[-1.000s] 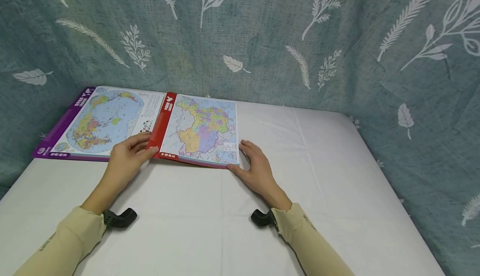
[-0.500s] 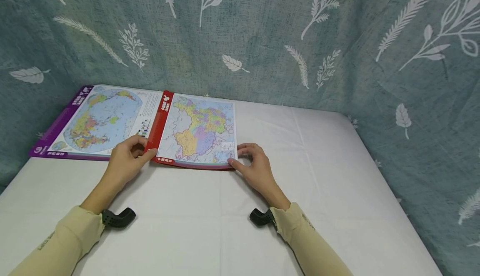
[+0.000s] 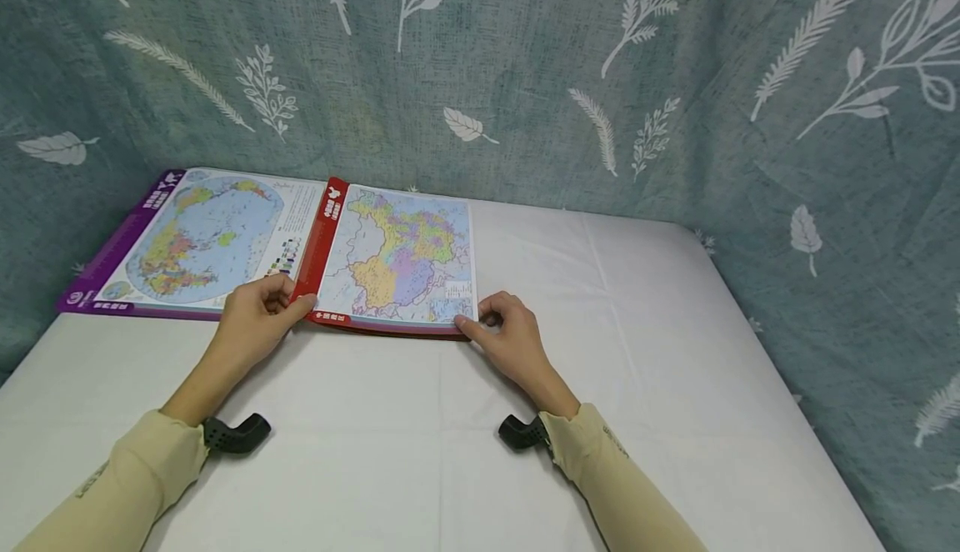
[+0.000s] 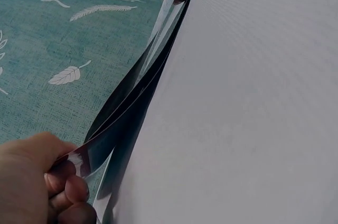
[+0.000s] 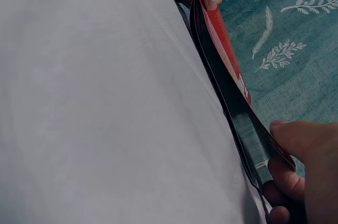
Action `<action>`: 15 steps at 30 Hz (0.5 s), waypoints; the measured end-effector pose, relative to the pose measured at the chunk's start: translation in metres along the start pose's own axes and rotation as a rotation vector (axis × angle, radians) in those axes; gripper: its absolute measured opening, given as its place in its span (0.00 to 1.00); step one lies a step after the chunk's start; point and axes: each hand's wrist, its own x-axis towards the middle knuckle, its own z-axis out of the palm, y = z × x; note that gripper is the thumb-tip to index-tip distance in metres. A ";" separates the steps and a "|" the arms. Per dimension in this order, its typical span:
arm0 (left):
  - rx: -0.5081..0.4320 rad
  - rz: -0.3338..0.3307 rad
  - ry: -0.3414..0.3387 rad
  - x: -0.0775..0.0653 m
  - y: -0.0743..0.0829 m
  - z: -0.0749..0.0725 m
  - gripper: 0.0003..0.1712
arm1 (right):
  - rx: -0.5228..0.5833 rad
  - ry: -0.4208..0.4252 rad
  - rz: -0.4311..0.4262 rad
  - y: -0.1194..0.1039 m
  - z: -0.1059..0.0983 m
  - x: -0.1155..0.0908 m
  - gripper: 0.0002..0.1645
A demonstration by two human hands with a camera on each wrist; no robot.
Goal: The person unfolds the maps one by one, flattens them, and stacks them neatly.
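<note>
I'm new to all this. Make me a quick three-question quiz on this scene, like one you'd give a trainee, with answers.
1. True or false: the left hand pinches the red-banded map at its near left corner.
2. What colour is the band on the other map?
3. Which corner of the red-banded map does the right hand grip? A: far left; B: near right; C: far right.

Key: 1. True. 2. Purple. 3. B.
</note>
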 end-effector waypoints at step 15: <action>0.009 -0.011 -0.004 0.000 0.000 0.001 0.15 | -0.030 0.001 -0.017 0.001 -0.001 -0.003 0.15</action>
